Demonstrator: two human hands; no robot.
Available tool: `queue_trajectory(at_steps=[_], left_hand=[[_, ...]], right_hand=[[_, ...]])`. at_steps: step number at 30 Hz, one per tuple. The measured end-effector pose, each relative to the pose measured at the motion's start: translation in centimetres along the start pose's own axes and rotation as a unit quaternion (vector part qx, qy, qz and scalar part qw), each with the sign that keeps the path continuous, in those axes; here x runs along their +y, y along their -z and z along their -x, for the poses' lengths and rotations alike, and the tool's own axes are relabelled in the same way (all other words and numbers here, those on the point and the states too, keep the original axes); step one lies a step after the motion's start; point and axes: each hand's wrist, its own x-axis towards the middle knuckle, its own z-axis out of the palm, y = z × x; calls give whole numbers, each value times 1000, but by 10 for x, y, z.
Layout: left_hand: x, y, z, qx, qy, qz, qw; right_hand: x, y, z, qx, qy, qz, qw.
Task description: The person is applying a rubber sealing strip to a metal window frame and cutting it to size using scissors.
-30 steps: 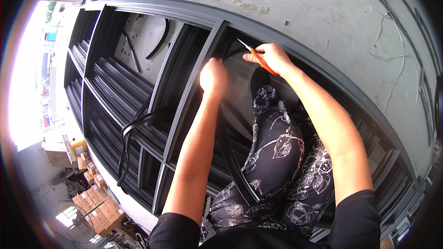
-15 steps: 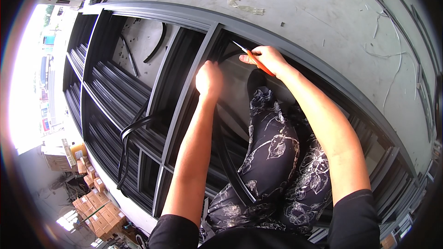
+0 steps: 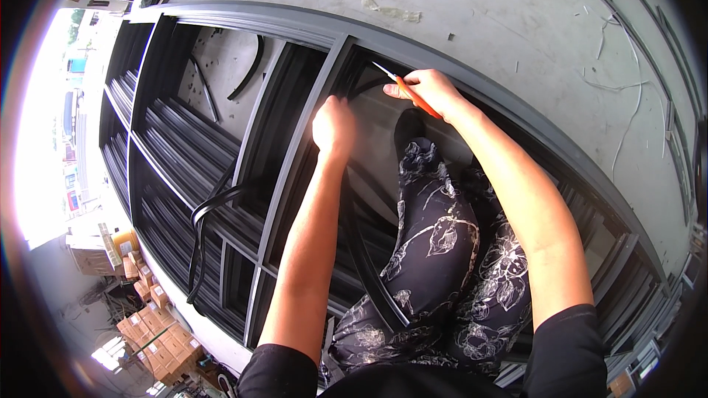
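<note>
My left hand (image 3: 333, 127) is closed in a fist at the grey metal frame's inner bar (image 3: 301, 151), its fingers smeared by motion. A flat black rubber strip (image 3: 365, 254) runs beneath that hand and down across my thigh; another black length curves from the fist towards my right hand. My right hand (image 3: 428, 92) is wrapped round an orange-handled tool (image 3: 407, 91) with a slim silver blade pointing up and left, close to the frame's far edge. Its exact kind is not clear. The large grey frame (image 3: 243, 11) lies around my legs, on top of other dark frames.
More black strip (image 3: 214, 203) loops over the frame bars on the left. Stacked dark profiles (image 3: 173, 147) lie below. Cardboard boxes (image 3: 158, 339) stand at the lower left. Scraps of film (image 3: 391, 6) and a white string (image 3: 627, 133) litter the concrete floor, with another frame (image 3: 649, 37) at the right.
My right hand and the orange-handled tool have shifted very slightly. My left hand stays in about the same place, blurred in both frames.
</note>
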Motion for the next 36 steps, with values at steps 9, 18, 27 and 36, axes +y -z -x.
queue_trajectory(at_steps=[9, 18, 27, 36], left_hand=[[1, 1, 1, -1, 8, 5, 1000], [-46, -39, -21, -33, -4, 181, 983], [49, 93, 12, -183, -81, 597, 777], [72, 158, 105, -215, -147, 564, 784]], right_hand=[[0, -5, -3, 14, 4, 15, 1000], [-10, -4, -2, -4, 33, -7, 999], [-77, 57, 132, 12, 115, -94, 989], [-110, 76, 255, 37, 97, 31, 994]])
